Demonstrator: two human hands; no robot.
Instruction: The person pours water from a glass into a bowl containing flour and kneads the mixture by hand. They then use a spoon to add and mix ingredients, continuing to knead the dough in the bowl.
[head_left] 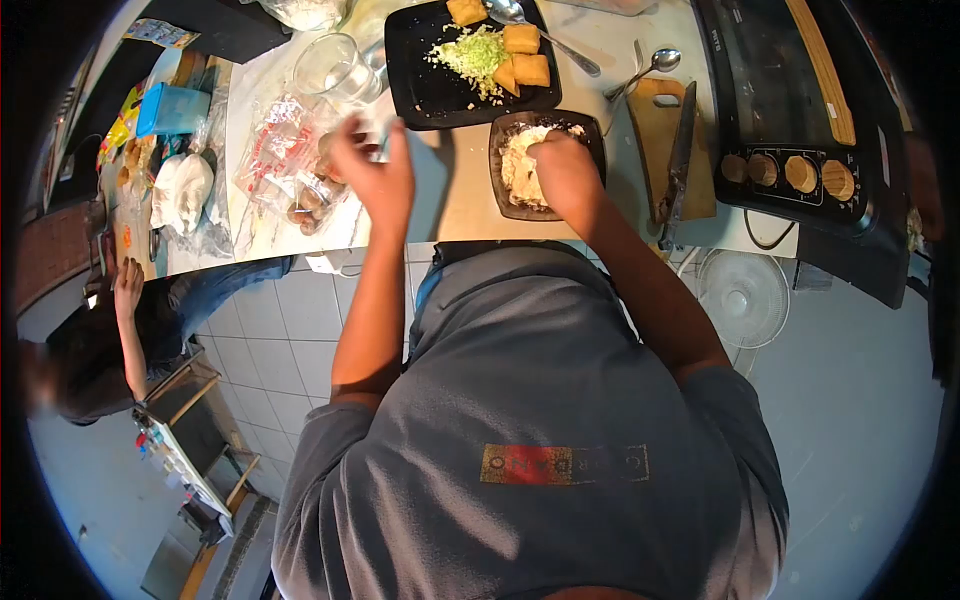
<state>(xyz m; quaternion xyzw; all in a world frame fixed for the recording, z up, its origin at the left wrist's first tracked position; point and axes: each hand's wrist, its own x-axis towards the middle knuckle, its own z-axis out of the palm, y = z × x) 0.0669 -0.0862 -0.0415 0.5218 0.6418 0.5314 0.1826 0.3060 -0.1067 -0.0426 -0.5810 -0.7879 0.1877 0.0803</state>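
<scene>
Mixture [519,168] sits in the dark bowl [593,146], the right hand [568,178] curled into it, finger hold hidden, seemingly kneading, the left hand [387,188] loosely open, apparently empty; continuing likely calls for gathering 1 portion.

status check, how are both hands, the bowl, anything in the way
Right hand in pale mixture, square bowl. Left hand open, near red-printed plastic bag. Black plate close beyond bowl; nothing seems to block it.
</scene>
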